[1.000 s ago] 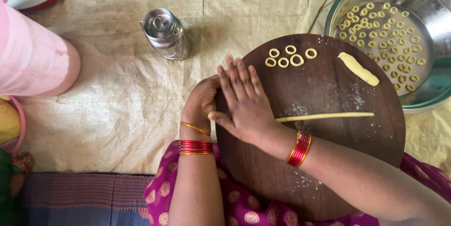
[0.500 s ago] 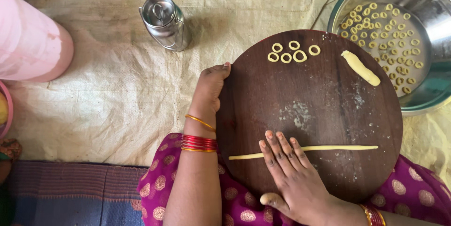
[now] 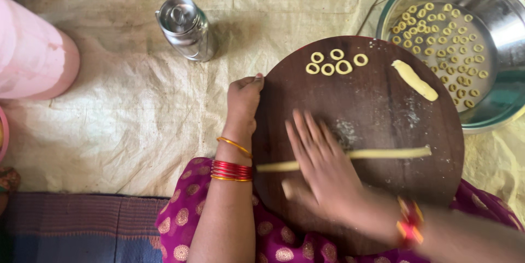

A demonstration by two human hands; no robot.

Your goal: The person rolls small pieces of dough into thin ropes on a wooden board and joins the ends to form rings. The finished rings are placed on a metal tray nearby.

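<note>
Beside the board [image 3: 383, 104]: steel tin [image 3: 186, 28], bowl [image 3: 492, 0] (dough rings [image 3: 437, 39] inside)

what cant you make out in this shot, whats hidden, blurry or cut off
All in the head view:
- Right hand: motion-blurred, finger detail unclear; it covers the middle of the dough rope.
- Board: near edge hidden by both arms.
- Steel bowl: cut off by the right and top edges.
- Pink container: cut off at the left edge; contents unseen.
- Steel can: lidded, contents hidden.
- Left hand: fingertips curl over the board's rim, hidden.
</note>
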